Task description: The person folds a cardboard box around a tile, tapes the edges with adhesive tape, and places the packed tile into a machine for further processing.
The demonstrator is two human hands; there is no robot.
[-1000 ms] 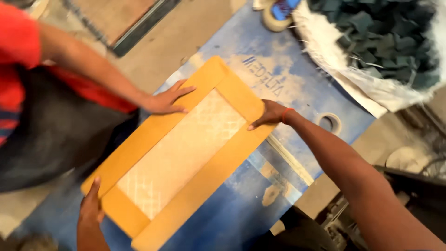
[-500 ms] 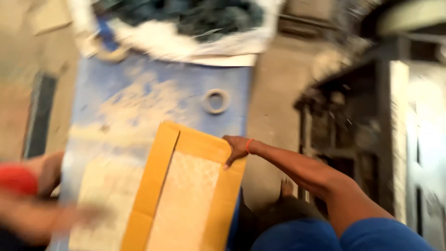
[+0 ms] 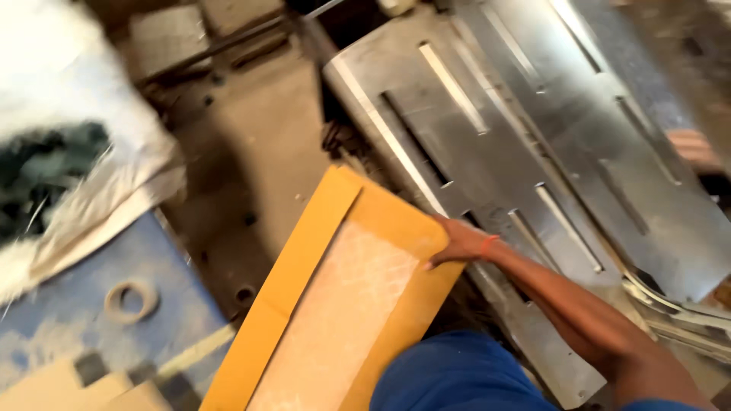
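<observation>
My right hand (image 3: 461, 242) grips the far right edge of a long orange-yellow frame (image 3: 304, 255) with a pale woven panel (image 3: 343, 312) set in its middle. The frame is lifted and tilted, hanging over the gap between a blue table (image 3: 91, 335) and a grey metal machine bed (image 3: 487, 144). My left hand is out of sight. My blue-clad knee (image 3: 457, 377) sits below the frame.
A white sack (image 3: 68, 152) of dark pieces lies at the left. A tape ring (image 3: 131, 300) rests on the blue table. The slotted metal plates fill the right. Another person's hand (image 3: 693, 146) shows at the far right edge. Dusty floor lies between.
The frame has come off the blue table and swung right toward the metal machine. The other person's hands have left it. My left hand is no longer seen on it.
</observation>
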